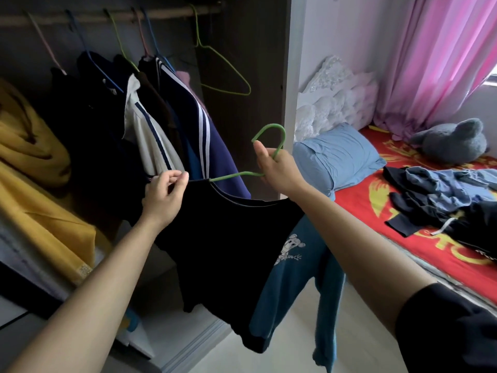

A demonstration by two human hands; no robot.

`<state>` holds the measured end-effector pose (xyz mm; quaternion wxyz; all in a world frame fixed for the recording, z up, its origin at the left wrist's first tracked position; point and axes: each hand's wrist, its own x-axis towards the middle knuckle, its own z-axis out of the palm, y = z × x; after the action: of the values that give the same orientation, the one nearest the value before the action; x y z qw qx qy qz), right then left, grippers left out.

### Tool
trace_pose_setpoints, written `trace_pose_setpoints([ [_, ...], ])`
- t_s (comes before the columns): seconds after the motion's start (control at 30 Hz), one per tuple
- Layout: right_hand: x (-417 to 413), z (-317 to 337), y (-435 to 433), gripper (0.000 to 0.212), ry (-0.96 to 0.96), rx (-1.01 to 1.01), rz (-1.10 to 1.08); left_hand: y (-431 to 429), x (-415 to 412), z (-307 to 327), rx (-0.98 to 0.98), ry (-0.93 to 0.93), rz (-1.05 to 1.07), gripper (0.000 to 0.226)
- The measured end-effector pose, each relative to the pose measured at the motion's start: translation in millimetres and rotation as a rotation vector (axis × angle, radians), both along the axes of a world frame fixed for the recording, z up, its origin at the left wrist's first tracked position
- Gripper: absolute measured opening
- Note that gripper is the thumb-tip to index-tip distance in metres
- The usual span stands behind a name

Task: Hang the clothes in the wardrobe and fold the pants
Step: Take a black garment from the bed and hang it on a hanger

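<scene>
In the open wardrobe [265, 76] clothes [150, 111] hang from the rail [88, 18], the left hand [164, 196] pinches the black shirt [228, 251], the right hand [278, 172] grips its green hanger [272, 128] — and rightward, on the red bed [387, 227] below pink curtains [435, 63], lies a dark clothes pile [443, 195].

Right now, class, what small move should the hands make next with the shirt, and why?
Probably raise the hanger to the rail. The shirt already hangs on it, the right hand grips its neck, the left hand pinches a shoulder, and the hook is free.
</scene>
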<state>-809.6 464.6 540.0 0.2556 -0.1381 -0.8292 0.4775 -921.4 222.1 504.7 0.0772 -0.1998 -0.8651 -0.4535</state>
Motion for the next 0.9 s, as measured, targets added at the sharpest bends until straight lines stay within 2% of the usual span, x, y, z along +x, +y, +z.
trace_pose_setpoints([
  [0.07,-3,8,-3,0.059,-0.004,0.003,0.028,0,-1,2,-0.187,0.053,-0.11,0.048],
  [0.13,-3,15,-5,0.058,-0.004,0.04,0.021,0,3,4,-0.223,-0.009,-0.197,0.037],
  [0.2,-2,17,-3,0.056,-0.012,0.085,0.013,-2,7,5,-0.092,-0.075,-0.253,0.012],
  [0.23,-1,17,-2,0.056,-0.016,0.106,0.012,-2,9,4,-0.039,-0.096,-0.279,0.009],
  [0.33,4,18,-2,0.052,-0.05,0.155,0.058,-3,17,3,0.076,-0.128,-0.307,0.01],
  [0.43,6,25,-2,0.052,-0.089,0.211,0.183,-9,18,13,0.209,-0.119,-0.221,0.006],
  [0.57,2,31,7,0.055,-0.217,0.531,0.278,-37,-3,39,0.244,-0.051,-0.108,0.006],
  [0.63,0,33,11,0.053,-0.254,0.559,0.306,-56,-14,55,0.279,-0.01,-0.059,0.006],
  [0.77,-16,45,-1,0.035,-0.137,0.672,0.28,-102,-36,84,0.287,0.075,0.016,0.01],
  [0.9,-40,52,-46,0.026,0.136,0.646,0.176,-139,-61,94,0.112,0.208,0.082,0.012],
])
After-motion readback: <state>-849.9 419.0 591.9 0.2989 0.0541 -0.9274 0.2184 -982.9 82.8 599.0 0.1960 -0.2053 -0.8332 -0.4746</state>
